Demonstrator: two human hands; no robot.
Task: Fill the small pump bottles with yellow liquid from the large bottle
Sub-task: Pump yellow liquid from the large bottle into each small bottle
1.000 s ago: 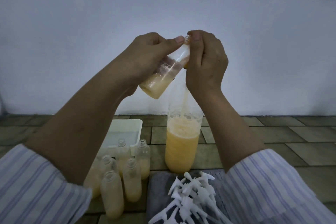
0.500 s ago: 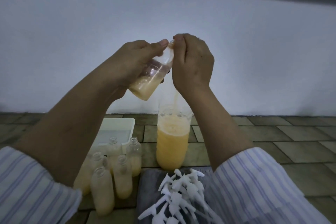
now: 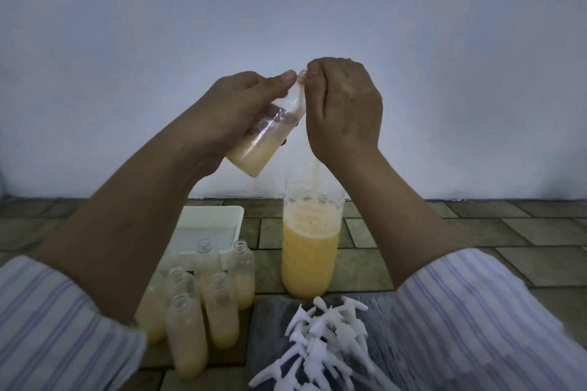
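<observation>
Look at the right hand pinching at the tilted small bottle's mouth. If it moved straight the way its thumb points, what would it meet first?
Probably the left hand's thumb: the right hand sits just across the small bottle's neck from it, though depth is unclear.

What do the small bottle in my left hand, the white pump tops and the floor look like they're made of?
Small bottle: clear plastic, probably; glossy and see-through, the yellow liquid showing through its wall. Pump tops: matte white moulded plastic with thin translucent tubes. Floor: dull brownish tiles or pavers with dark joints, likely ceramic or stone; the dim light leaves it open.
</observation>
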